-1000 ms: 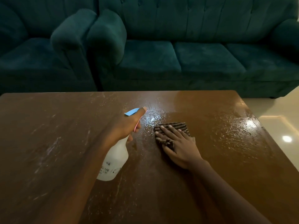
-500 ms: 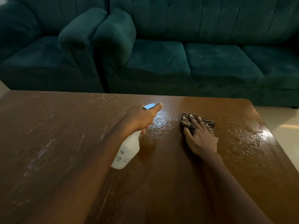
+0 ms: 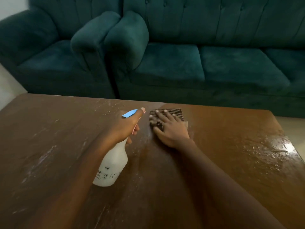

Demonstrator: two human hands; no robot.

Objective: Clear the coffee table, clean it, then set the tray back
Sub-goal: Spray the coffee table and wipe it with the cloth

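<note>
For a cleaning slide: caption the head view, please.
Left hand grips a white spray bottle while the right hand presses a striped cloth on the streaked wooden coffee table.

we look onto a dark teal tufted sofa [image 3: 214, 66] spanning the back. just left of it stands a matching armchair [image 3: 46, 60], their rolled arms side by side. left of the sofa, a pale wall [image 3: 9, 5] shows above the armchair and pale floor [image 3: 8, 83] beside it.
</note>
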